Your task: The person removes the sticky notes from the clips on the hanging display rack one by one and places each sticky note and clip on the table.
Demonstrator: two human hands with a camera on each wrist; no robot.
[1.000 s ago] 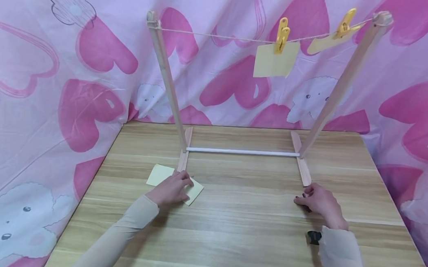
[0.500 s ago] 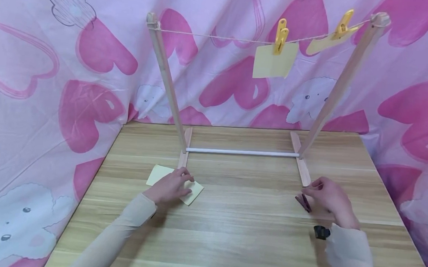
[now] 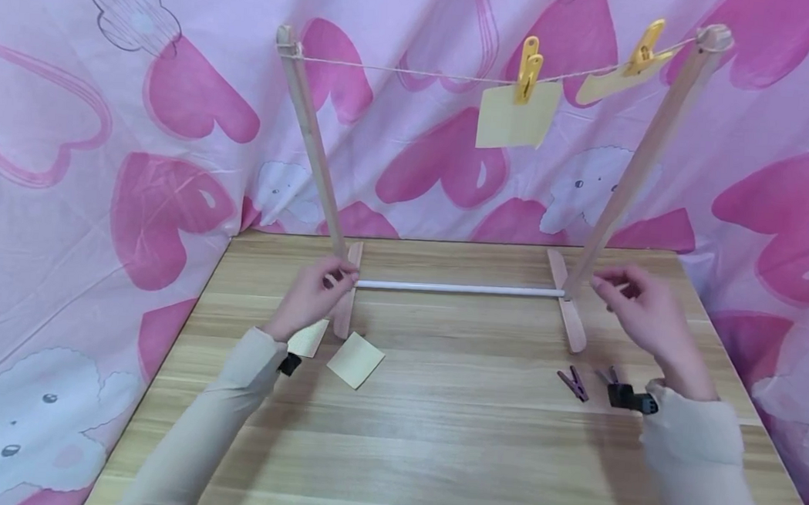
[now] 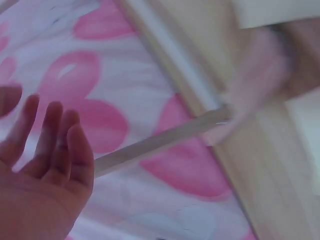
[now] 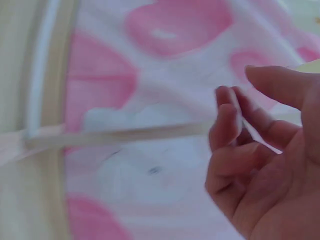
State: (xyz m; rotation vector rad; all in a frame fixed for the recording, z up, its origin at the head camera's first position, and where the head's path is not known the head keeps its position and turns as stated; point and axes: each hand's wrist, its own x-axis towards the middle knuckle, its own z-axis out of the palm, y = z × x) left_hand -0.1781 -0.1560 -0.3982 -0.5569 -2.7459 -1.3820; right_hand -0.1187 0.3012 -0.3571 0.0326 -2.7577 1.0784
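Observation:
My left hand (image 3: pixel 314 295) is in the air by the foot of the left post (image 3: pixel 314 139), its fingers loosely bent and holding nothing, as the left wrist view also shows. Near it on the table lie two pale yellow paper squares (image 3: pixel 356 361), one partly hidden by the left wrist. Beside the right post (image 3: pixel 642 167), my right hand (image 3: pixel 644 313) is raised with relaxed fingers and nothing between them. Below it lie a dark purple clothespin (image 3: pixel 573 383) and a second one partly hidden behind the wrist camera (image 3: pixel 621 396). Both wrist views are blurred.
A string (image 3: pixel 402 70) runs between the post tops. Two yellow clips (image 3: pixel 529 71) on it hold paper sheets (image 3: pixel 519 117). A white rod (image 3: pixel 458 288) joins the posts low down, above the wooden table (image 3: pixel 435 440). Pink heart-patterned cloth (image 3: pixel 184 223) hangs behind.
My left hand has lifted off the paper squares and moved up toward the left post. My right hand has left the clothespins and risen beside the right post.

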